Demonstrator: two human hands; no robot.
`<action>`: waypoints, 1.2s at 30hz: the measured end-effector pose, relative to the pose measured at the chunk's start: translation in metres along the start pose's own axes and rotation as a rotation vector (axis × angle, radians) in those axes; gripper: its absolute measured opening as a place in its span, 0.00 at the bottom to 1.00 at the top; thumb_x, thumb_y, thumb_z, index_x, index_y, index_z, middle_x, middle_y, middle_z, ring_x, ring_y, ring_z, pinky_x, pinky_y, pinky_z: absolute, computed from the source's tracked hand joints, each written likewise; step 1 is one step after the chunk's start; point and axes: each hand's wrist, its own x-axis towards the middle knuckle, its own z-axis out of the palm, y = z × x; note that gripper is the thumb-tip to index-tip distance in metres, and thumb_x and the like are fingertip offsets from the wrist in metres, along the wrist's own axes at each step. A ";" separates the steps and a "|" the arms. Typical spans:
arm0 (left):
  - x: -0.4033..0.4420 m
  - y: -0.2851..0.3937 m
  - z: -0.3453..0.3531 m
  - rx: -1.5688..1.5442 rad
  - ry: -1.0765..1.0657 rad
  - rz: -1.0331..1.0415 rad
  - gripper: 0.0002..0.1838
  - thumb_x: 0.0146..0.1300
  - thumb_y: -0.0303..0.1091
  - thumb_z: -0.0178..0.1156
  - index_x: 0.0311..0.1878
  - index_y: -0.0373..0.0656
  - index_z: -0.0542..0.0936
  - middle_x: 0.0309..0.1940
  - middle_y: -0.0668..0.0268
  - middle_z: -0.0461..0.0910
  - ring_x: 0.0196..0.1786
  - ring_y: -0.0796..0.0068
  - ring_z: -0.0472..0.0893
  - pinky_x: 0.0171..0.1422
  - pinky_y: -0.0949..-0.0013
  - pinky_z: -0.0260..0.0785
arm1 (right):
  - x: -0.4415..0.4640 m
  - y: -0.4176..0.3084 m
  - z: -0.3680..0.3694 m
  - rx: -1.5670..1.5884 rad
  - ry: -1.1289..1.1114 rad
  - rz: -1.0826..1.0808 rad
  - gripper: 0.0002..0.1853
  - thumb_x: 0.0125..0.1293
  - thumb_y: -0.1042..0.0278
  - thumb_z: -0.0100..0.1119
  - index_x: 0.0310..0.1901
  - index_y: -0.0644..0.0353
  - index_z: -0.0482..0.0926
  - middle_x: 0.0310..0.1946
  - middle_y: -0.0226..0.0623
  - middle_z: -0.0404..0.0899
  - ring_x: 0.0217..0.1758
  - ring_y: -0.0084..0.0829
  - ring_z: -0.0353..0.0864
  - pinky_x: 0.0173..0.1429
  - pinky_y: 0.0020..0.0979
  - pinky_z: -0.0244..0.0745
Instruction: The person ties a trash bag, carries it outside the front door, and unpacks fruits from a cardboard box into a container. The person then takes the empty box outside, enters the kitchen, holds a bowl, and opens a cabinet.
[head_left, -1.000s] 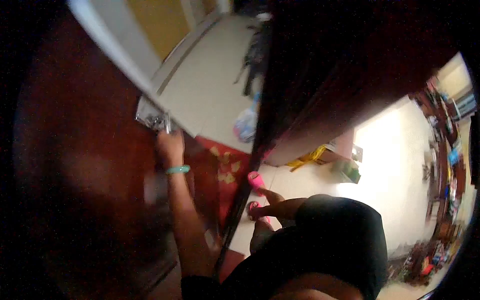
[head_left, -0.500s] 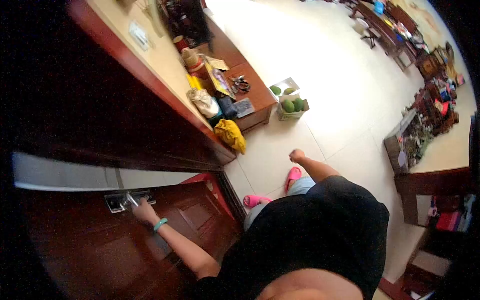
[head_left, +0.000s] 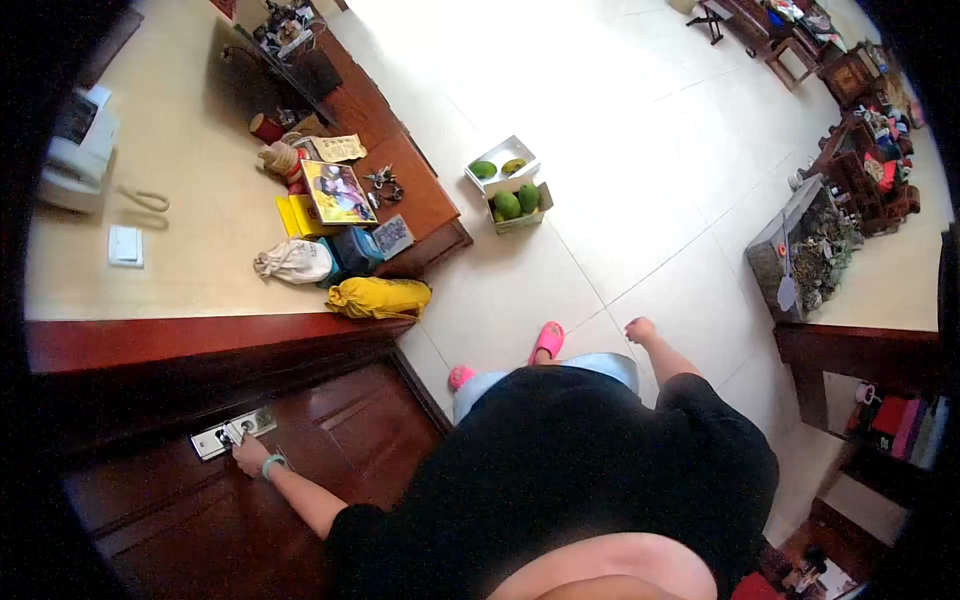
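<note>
My left hand point(head_left: 248, 457), with a green bangle point(head_left: 273, 465) at the wrist, is closed on the metal handle point(head_left: 232, 433) of the dark red wooden door point(head_left: 340, 430). The door sits against its frame. Out over the pale floor tiles, my right hand point(head_left: 641, 330) hangs with fingers curled together, touching nothing. Whether anything small is inside it cannot be made out.
A wooden cabinet point(head_left: 385, 120) at the upper left bears scissors point(head_left: 384, 185), a picture box and bags. Beside it, boxes point(head_left: 518, 222) with green fruit stand on the floor. A planter point(head_left: 790, 250) is at the right. Pink shoes point(head_left: 547, 342) are on my feet.
The door has swung from ajar into its frame, with my left hand still on its handle. The view has turned, and the hallway beyond the door no longer shows. My right hand has come into view.
</note>
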 end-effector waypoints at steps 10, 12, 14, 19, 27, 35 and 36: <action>0.008 -0.005 -0.003 -0.057 -0.252 -0.172 0.21 0.54 0.40 0.54 0.48 0.37 0.77 0.45 0.51 0.77 0.46 0.49 0.75 0.49 0.52 0.65 | 0.042 -0.046 -0.085 0.439 -0.007 -0.004 0.07 0.57 0.72 0.51 0.34 0.66 0.77 0.23 0.36 0.77 0.23 0.24 0.76 0.24 0.24 0.71; 0.002 0.013 -0.022 -0.028 -0.259 -0.254 0.21 0.54 0.39 0.55 0.49 0.37 0.76 0.44 0.53 0.77 0.45 0.52 0.76 0.49 0.53 0.65 | 0.052 -0.062 -0.087 0.409 -0.099 -0.065 0.09 0.58 0.72 0.49 0.37 0.66 0.77 0.25 0.36 0.78 0.25 0.24 0.77 0.27 0.24 0.72; 0.005 0.030 -0.030 0.008 -0.313 -0.383 0.20 0.54 0.38 0.55 0.48 0.36 0.77 0.42 0.53 0.78 0.43 0.55 0.77 0.47 0.53 0.66 | 0.056 -0.077 -0.100 0.228 -0.193 -0.093 0.10 0.59 0.72 0.49 0.39 0.65 0.77 0.26 0.36 0.79 0.26 0.24 0.77 0.28 0.24 0.73; 0.011 0.022 -0.015 0.148 -0.265 -0.550 0.21 0.57 0.46 0.55 0.43 0.37 0.80 0.40 0.54 0.79 0.43 0.55 0.78 0.48 0.54 0.68 | 0.069 -0.105 -0.157 -0.112 -0.351 -0.076 0.10 0.57 0.68 0.52 0.37 0.62 0.79 0.26 0.36 0.80 0.28 0.25 0.80 0.31 0.27 0.76; -0.007 0.013 -0.034 0.157 -0.215 -0.287 0.24 0.55 0.45 0.58 0.49 0.36 0.77 0.44 0.52 0.78 0.47 0.53 0.76 0.53 0.56 0.66 | 0.194 -0.200 -0.287 -0.508 -0.152 -0.296 0.10 0.55 0.73 0.50 0.36 0.65 0.79 0.24 0.38 0.80 0.24 0.27 0.79 0.30 0.28 0.75; 0.001 -0.002 -0.010 0.187 -0.246 -0.464 0.28 0.47 0.50 0.63 0.46 0.36 0.77 0.44 0.48 0.76 0.48 0.51 0.75 0.51 0.55 0.66 | 0.205 -0.380 -0.267 -0.165 -0.028 -0.483 0.12 0.55 0.70 0.51 0.40 0.64 0.78 0.30 0.39 0.80 0.32 0.27 0.79 0.37 0.27 0.74; -0.005 0.022 -0.018 0.121 -0.359 -0.617 0.29 0.47 0.51 0.62 0.46 0.35 0.76 0.48 0.47 0.74 0.50 0.50 0.74 0.53 0.55 0.66 | 0.200 -0.393 -0.254 -0.226 -0.092 -0.536 0.12 0.55 0.70 0.51 0.40 0.63 0.78 0.31 0.40 0.79 0.33 0.28 0.79 0.38 0.28 0.74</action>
